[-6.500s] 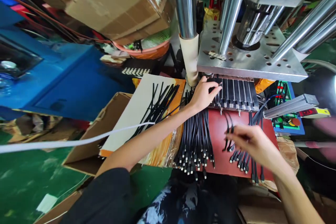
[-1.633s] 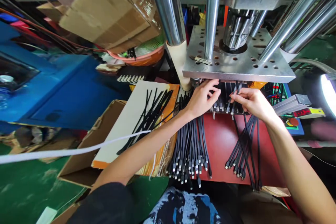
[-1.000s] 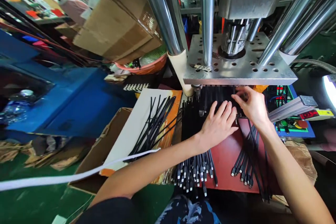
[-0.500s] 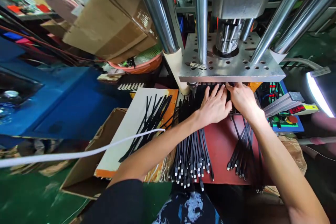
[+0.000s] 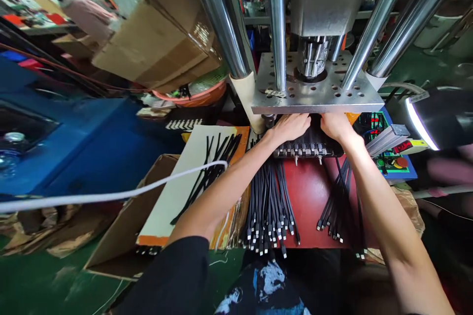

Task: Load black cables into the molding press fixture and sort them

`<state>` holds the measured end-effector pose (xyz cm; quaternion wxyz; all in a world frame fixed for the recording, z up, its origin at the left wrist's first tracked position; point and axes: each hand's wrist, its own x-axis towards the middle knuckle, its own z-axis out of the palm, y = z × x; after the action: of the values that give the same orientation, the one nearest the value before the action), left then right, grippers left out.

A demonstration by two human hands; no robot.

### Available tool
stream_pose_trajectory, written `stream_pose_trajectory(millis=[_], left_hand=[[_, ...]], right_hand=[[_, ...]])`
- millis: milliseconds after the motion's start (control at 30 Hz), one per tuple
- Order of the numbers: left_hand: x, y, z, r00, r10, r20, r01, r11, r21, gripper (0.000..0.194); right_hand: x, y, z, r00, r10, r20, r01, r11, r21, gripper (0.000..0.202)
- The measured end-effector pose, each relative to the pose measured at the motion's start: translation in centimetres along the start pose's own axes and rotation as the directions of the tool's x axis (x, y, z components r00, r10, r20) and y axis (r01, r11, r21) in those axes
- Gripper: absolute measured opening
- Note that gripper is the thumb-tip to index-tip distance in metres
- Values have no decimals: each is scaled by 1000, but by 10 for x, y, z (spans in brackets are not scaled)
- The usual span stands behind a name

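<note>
My left hand (image 5: 293,127) reaches under the front edge of the steel press plate (image 5: 318,107), above a dark fixture (image 5: 306,151). Its visible fingers look bent and drawn together, with the tips hidden. Close on the right, my right hand (image 5: 335,126) is curled under the same edge; I cannot make out what either one grips. Along the fixture's front sits a row of small metal-tipped connectors (image 5: 303,146). Below the left forearm, a bundle of black USB cables (image 5: 271,202) hangs over the red work surface (image 5: 308,197). More black cables (image 5: 334,211) lie beside my right forearm.
Steel columns (image 5: 276,24) stand around the press. At left, a white board (image 5: 162,211) carries black cables above an open cardboard box (image 5: 111,251). A white cord (image 5: 111,198) crosses in front. At right are a control box (image 5: 395,165) and a lit lamp (image 5: 421,123).
Both hands have moved farther back under the press plate, the left from lying spread over the fixture. The fixture's front connector row is now uncovered. The view has shifted slightly.
</note>
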<state>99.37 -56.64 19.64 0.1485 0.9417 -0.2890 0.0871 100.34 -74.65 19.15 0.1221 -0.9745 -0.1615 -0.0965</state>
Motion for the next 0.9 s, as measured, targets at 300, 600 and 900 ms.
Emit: stream_pose_trajectory(millis=[300,600,900], left_hand=[[-204,32,4,822,-528,213,550,833,-62,30],[-208,31,-2,769,-409,491,629,353,-692,43],[-228,101,-6,779,-210,591,596,-46,-802,48]], right_hand=[[-253,-23,26,943,300,142,-279,949,-147,33],[-253,-45,5,932,270,241,-361,648,671,34],[-270,-108,-9,921,18,388,-360,418,834,33]])
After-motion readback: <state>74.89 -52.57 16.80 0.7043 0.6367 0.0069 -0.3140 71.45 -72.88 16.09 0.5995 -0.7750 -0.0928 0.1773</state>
